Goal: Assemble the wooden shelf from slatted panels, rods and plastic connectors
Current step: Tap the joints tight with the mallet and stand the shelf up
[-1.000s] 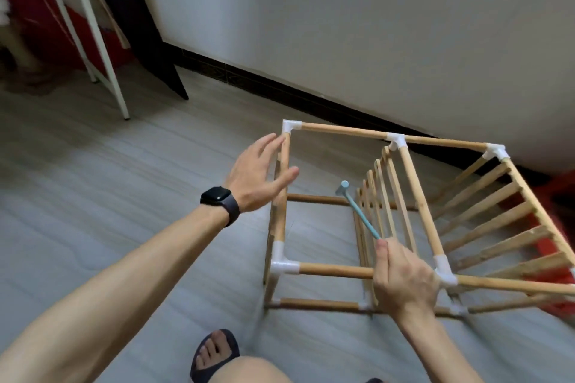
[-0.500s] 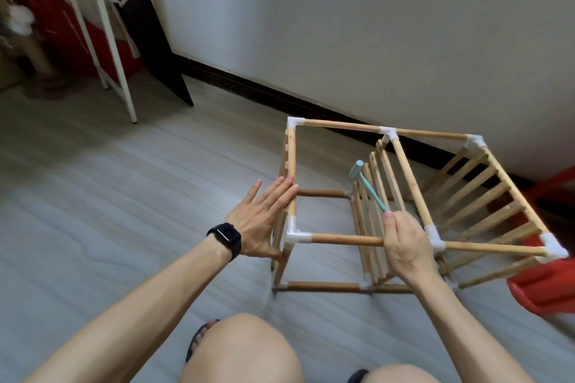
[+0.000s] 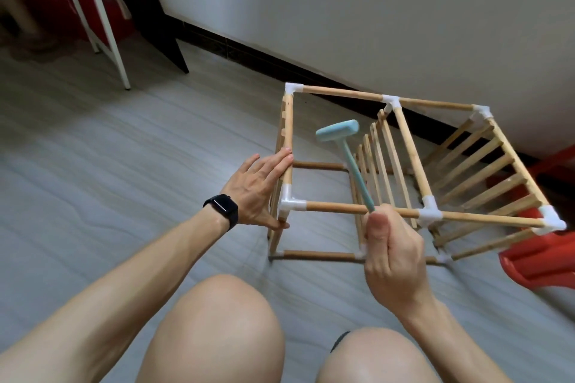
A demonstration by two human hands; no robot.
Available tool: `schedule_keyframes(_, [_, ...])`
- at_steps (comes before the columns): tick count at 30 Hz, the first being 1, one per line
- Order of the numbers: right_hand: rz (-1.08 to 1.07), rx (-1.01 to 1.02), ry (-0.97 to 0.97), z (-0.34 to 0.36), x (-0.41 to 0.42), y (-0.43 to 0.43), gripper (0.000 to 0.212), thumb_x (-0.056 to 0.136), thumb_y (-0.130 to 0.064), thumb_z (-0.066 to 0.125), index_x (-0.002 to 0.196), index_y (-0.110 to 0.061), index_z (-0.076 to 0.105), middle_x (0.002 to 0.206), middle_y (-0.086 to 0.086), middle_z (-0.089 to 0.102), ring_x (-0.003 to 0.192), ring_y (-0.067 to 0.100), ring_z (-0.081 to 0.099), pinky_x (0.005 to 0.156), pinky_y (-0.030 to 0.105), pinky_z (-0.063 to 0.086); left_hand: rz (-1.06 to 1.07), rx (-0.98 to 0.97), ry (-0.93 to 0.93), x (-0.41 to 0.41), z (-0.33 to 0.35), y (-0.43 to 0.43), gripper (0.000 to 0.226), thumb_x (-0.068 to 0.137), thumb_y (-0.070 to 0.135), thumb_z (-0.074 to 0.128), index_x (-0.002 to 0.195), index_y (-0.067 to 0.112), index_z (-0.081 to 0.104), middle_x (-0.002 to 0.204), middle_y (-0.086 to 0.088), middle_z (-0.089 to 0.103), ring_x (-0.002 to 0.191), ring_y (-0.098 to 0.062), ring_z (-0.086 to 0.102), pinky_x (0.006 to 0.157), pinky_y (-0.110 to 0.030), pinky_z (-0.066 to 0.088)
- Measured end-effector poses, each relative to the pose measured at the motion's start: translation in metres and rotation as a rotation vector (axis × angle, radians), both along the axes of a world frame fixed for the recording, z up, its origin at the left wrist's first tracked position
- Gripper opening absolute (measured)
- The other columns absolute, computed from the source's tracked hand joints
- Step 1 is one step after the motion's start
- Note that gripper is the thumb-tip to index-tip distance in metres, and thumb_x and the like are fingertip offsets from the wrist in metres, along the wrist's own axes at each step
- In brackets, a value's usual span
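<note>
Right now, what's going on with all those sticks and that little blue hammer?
A person is putting together a wooden shelf on the floor. The left hand presses flat against the slatted end panel by a white corner connector. The right hand grips a small blue hammer, head raised above the shelf.

mallet (image 3: 351, 165) handle btm hidden in right hand (image 3: 393, 258), red object (image 3: 541, 255) cut off

Floor (image 3: 124, 196) L of shelf frame (image 3: 342, 94) open. Frame top open betw rods (image 3: 336, 208); mallet (image 3: 337, 130) hangs over L bay. Slatted panel (image 3: 378, 158) blocks bay-to-bay. Wall (image 3: 373, 25) close behind; red plastic item (image 3: 541, 258) crowds R end.
</note>
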State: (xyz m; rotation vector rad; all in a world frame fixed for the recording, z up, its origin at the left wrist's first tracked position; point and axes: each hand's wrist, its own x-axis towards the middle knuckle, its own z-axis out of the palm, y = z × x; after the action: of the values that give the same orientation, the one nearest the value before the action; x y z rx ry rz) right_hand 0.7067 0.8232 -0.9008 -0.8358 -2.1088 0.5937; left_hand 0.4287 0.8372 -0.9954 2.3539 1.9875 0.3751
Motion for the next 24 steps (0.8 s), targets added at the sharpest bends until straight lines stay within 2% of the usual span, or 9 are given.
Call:
schedule_keyframes(2, [-0.019,0.031,-0.183,-0.003,-0.005,0.001,0.051,0.107,-0.044,0.017,0.078,-0.015,0.047,0.062,-0.009,0.041,0.051,0.012,0.046,0.046,0.025,0.039,0.005,-0.022,-0.001,-0.001,0.001,-0.001,0.144,0.050,0.086,0.069,0.157,0.017,0.001,0.166,-0.007,0.010,0.141,-0.027,0.030,0.120,-0.050,0.022])
schedule_keyframes(4, [-0.004,0.025,-0.651,-0.018,-0.001,-0.001,0.047,0.103,-0.052,0.008,0.084,-0.025,0.042,0.064,-0.009,0.044,0.058,0.021,0.056,0.051,0.039,0.045,0.001,-0.026,-0.001,0.001,0.002,-0.001,0.142,0.052,0.088,0.062,0.158,0.017,-0.001,0.167,-0.005,0.006,0.141,-0.027,0.031,0.120,-0.051,0.025])
schedule_keyframes(5, [-0.021,0.022,-0.665,-0.024,0.003,0.000,0.046,0.102,-0.052,0.008,0.083,-0.026,0.040,0.063,-0.008,0.046,0.058,0.022,0.056,0.051,0.040,0.045,0.002,-0.024,0.000,0.002,0.002,0.000,0.142,0.052,0.088,0.060,0.158,0.017,-0.002,0.167,-0.005,0.005,0.141,-0.026,0.031,0.119,-0.051,0.026])
schedule_keyframes(8, [-0.050,0.031,-0.315,-0.018,0.007,-0.005,0.047,0.107,-0.045,0.017,0.076,-0.022,0.042,0.056,-0.008,0.042,0.043,0.015,0.043,0.038,0.032,0.036,0.013,-0.015,-0.001,0.001,0.001,0.002,0.142,0.052,0.087,0.063,0.157,0.018,-0.003,0.167,-0.005,0.005,0.139,-0.027,0.036,0.117,-0.051,0.030])
schedule_keyframes(11, [-0.065,0.066,-0.628,-0.016,0.004,-0.005,0.043,0.104,-0.052,0.011,0.078,-0.027,0.036,0.060,-0.006,0.048,0.050,0.021,0.051,0.045,0.038,0.042,0.001,-0.001,-0.011,0.001,0.002,0.002,0.141,0.053,0.088,0.060,0.158,0.018,-0.003,0.167,-0.004,0.003,0.140,-0.028,0.037,0.117,-0.050,0.029])
schedule_keyframes(14, [-0.053,0.058,-0.363,-0.013,0.006,-0.005,0.039,0.107,-0.043,0.020,0.077,-0.026,0.037,0.057,-0.011,0.038,0.041,0.014,0.040,0.037,0.027,0.033,0.018,0.016,0.002,0.003,0.000,0.003,0.141,0.052,0.089,0.059,0.158,0.016,0.001,0.167,-0.002,0.004,0.136,-0.028,0.042,0.116,-0.048,0.031])
schedule_keyframes(18, [-0.024,-0.006,-0.692,-0.019,0.009,0.002,0.039,0.104,-0.050,0.013,0.079,-0.029,0.034,0.063,-0.006,0.048,0.062,0.023,0.057,0.053,0.037,0.039,0.022,0.019,-0.011,0.002,-0.001,0.003,0.141,0.053,0.089,0.060,0.159,0.017,0.000,0.167,-0.001,0.002,0.133,-0.029,0.045,0.116,-0.047,0.031])
schedule_keyframes(22, [-0.309,-0.198,-0.173,-0.013,0.037,0.011,0.044,0.103,-0.050,0.021,0.071,-0.027,0.041,0.053,-0.005,0.046,0.053,0.010,0.053,0.045,0.021,0.035,0.017,0.011,-0.069,0.000,0.000,0.001,0.143,0.054,0.084,0.068,0.159,0.020,-0.005,0.168,0.001,-0.007,0.126,-0.029,0.050,0.110,-0.043,0.039])
schedule_keyframes(24, [-0.550,-0.286,-0.004,-0.020,0.057,0.018,0.051,0.104,-0.049,0.022,0.072,-0.020,0.049,0.058,-0.003,0.053,0.059,0.007,0.055,0.052,0.026,0.043,-0.003,0.014,-0.135,0.002,0.000,0.001,0.146,0.052,0.077,0.077,0.158,0.027,-0.009,0.167,-0.002,-0.011,0.119,-0.032,0.054,0.098,-0.044,0.050])
